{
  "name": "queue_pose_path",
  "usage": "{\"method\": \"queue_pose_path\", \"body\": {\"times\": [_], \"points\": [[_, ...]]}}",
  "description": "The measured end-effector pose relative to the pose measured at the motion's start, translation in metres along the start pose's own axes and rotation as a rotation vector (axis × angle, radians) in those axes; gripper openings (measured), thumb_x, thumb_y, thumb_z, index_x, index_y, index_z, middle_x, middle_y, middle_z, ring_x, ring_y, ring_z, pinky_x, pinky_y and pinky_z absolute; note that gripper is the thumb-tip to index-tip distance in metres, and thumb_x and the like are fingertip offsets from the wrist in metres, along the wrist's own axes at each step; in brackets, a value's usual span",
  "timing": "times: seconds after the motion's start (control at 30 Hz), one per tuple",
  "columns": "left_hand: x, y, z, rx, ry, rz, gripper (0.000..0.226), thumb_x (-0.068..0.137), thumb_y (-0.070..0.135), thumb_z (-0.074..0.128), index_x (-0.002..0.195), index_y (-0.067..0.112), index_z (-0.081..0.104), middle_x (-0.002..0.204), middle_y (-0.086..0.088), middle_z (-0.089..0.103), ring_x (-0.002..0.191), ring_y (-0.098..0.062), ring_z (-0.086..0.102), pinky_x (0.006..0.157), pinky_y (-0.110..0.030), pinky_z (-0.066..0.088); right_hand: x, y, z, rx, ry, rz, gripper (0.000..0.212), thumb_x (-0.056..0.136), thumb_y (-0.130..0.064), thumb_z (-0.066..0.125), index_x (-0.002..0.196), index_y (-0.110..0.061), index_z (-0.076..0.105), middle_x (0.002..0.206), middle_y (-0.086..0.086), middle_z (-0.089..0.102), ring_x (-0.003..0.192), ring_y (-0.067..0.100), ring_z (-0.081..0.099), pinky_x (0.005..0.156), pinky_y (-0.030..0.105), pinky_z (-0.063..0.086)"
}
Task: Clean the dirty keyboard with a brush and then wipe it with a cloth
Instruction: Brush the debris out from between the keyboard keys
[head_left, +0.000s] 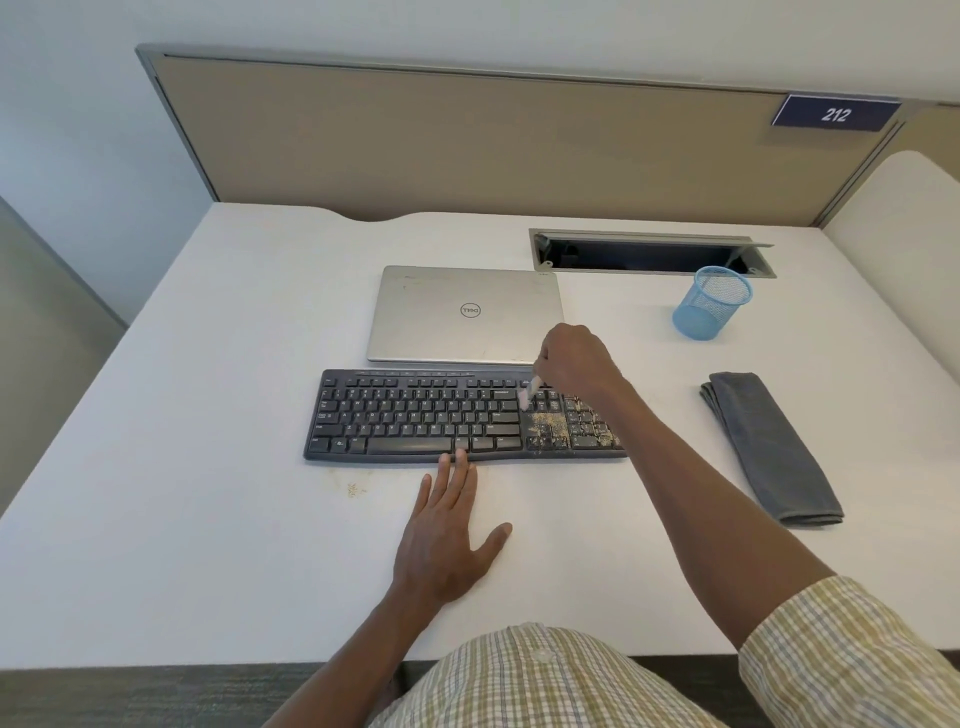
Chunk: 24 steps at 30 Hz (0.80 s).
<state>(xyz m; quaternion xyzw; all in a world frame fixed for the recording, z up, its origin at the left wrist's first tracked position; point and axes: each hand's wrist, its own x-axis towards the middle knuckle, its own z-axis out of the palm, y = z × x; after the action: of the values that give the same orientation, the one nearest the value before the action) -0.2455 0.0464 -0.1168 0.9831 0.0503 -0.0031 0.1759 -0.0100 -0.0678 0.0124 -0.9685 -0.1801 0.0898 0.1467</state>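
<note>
Keyboard (415, 415), black plastic, lay lengthwise across the white bench (208, 519), its gritty end beneath the right hand (574, 358) pinching a pale brush (527, 392), the flat-fingered left hand (447, 540) steadying its front edge.

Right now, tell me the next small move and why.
Probably sweep the brush in the right hand toward you across the number pad: crumbs cover that end of the keyboard, and the left hand steadies its front edge.

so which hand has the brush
The right hand, curled round the brush over the keyboard's dirty right end; the left hand lies flat, fingertips at its front edge.
</note>
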Motion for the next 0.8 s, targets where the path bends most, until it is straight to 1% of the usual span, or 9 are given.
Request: {"method": "queue_pose_path", "body": {"times": [0.1, 0.2, 0.33, 0.4, 0.47, 0.53, 0.6, 0.7, 0.8], "points": [[-0.001, 0.000, 0.001, 0.004, -0.005, -0.003, 0.092, 0.095, 0.075, 0.022, 0.162, 0.016, -0.001, 0.167, 0.003, -0.021, 0.152, -0.013, -0.024, 0.124, -0.031, -0.010, 0.001, -0.003, -0.001, -0.002, 0.041, -0.001, 0.015, 0.081, 0.000, 0.049, 0.072, -0.004, 0.061, 0.068, 0.008, 0.063, 0.060, 0.025, 0.058, 0.051, 0.027, 0.044], [-0.001, 0.001, -0.001, -0.010, 0.006, -0.002, 0.092, 0.095, 0.075, 0.022, 0.162, 0.016, 0.001, 0.167, 0.003, -0.019, 0.153, -0.013, -0.023, 0.124, -0.031, -0.010, -0.003, -0.005, 0.000, -0.034, -0.032, -0.045, 0.014, 0.081, 0.002, 0.049, 0.079, -0.001, 0.063, 0.066, 0.007, 0.058, 0.061, 0.025, 0.057, 0.055, 0.029, 0.048], [-0.001, 0.001, -0.001, -0.003, -0.007, 0.000, 0.092, 0.094, 0.075, 0.021, 0.162, 0.016, -0.001, 0.167, 0.002, -0.020, 0.153, -0.013, -0.024, 0.125, -0.032, -0.009, -0.004, -0.007, -0.005, -0.096, -0.028, -0.063, 0.015, 0.080, 0.004, 0.048, 0.070, -0.002, 0.057, 0.062, 0.007, 0.054, 0.055, 0.021, 0.052, 0.050, 0.028, 0.044], [-0.001, 0.001, -0.001, -0.008, 0.001, -0.001, 0.092, 0.095, 0.074, 0.022, 0.162, 0.016, 0.001, 0.167, 0.002, -0.019, 0.153, -0.014, -0.023, 0.125, -0.032, -0.008, -0.002, -0.004, -0.006, -0.100, -0.069, -0.094, 0.014, 0.079, 0.002, 0.049, 0.075, 0.001, 0.062, 0.071, 0.012, 0.064, 0.061, 0.025, 0.057, 0.056, 0.032, 0.050], [-0.001, 0.001, -0.001, -0.012, 0.007, -0.003, 0.091, 0.096, 0.074, 0.024, 0.162, 0.016, 0.001, 0.167, 0.002, -0.019, 0.153, -0.014, -0.023, 0.124, -0.031, -0.009, 0.001, -0.004, -0.010, -0.111, -0.045, -0.125, 0.019, 0.081, -0.003, 0.050, 0.082, -0.003, 0.069, 0.079, 0.010, 0.070, 0.066, 0.025, 0.061, 0.059, 0.031, 0.052], [0.000, 0.001, -0.001, -0.003, -0.004, 0.001, 0.091, 0.096, 0.073, 0.023, 0.162, 0.016, -0.001, 0.166, 0.003, -0.021, 0.152, -0.013, -0.026, 0.124, -0.031, -0.011, 0.003, -0.006, -0.013, -0.093, -0.006, -0.163, 0.019, 0.086, -0.007, 0.054, 0.082, -0.013, 0.072, 0.082, 0.002, 0.071, 0.071, 0.022, 0.064, 0.059, 0.026, 0.046], [-0.001, 0.001, -0.001, -0.010, 0.003, 0.004, 0.091, 0.096, 0.074, 0.023, 0.162, 0.016, -0.001, 0.167, 0.002, -0.020, 0.152, -0.014, -0.024, 0.124, -0.031, -0.010, 0.002, -0.005, -0.011, -0.112, -0.014, -0.207, 0.018, 0.089, -0.009, 0.059, 0.084, -0.019, 0.073, 0.086, 0.001, 0.071, 0.074, 0.021, 0.065, 0.060, 0.025, 0.042], [0.000, 0.001, -0.001, -0.014, 0.001, -0.001, 0.092, 0.095, 0.074, 0.023, 0.162, 0.015, 0.001, 0.167, 0.002, -0.019, 0.153, -0.014, -0.023, 0.124, -0.032, -0.008, -0.003, 0.005, -0.009, -0.239, -0.023, -0.249, 0.016, 0.092, -0.010, 0.058, 0.094, -0.016, 0.073, 0.096, 0.003, 0.071, 0.081, 0.024, 0.066, 0.065, 0.027, 0.044], [0.000, 0.001, 0.000, -0.011, -0.001, 0.000, 0.092, 0.095, 0.074, 0.023, 0.162, 0.015, 0.001, 0.167, 0.002, -0.020, 0.153, -0.014, -0.024, 0.125, -0.032, -0.009, -0.002, 0.005, -0.014, -0.297, 0.016, -0.270, 0.018, 0.092, -0.007, 0.055, 0.098, -0.013, 0.072, 0.095, 0.006, 0.070, 0.081, 0.026, 0.066, 0.070, 0.030, 0.052]]}}
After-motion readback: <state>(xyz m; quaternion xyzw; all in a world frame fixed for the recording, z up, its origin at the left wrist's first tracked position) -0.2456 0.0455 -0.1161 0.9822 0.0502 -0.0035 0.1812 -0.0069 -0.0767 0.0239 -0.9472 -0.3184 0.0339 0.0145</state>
